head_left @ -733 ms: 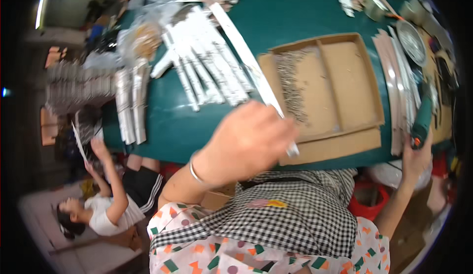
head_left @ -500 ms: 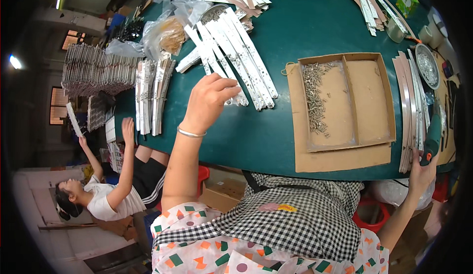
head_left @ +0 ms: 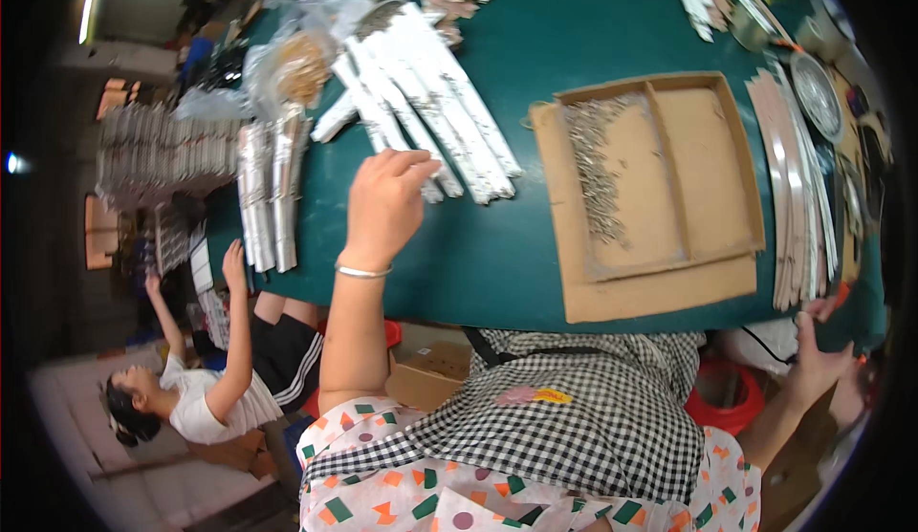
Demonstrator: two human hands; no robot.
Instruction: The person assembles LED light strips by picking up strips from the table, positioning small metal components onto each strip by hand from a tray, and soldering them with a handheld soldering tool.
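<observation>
green table (head_left: 574,44): it was wide and round-edged, with lots of shiny bits on it.
left hand (head_left: 382,205): it reached out over the table, fingers bent a little and a bit apart, tips just touching the near end of the silver strips. it held nothing that i could see.
silver strips (head_left: 430,111): a big loose pile lay just past the left hand, not yet sorted, i think.
stacked strips (head_left: 266,193): two neat bundles lay near the left edge, so some work looked done.
cardboard tray (head_left: 736,164): small metal pins filled only its left part.
right hand (head_left: 813,360): it was low by the table's right edge; i could not tell its fingers.
</observation>
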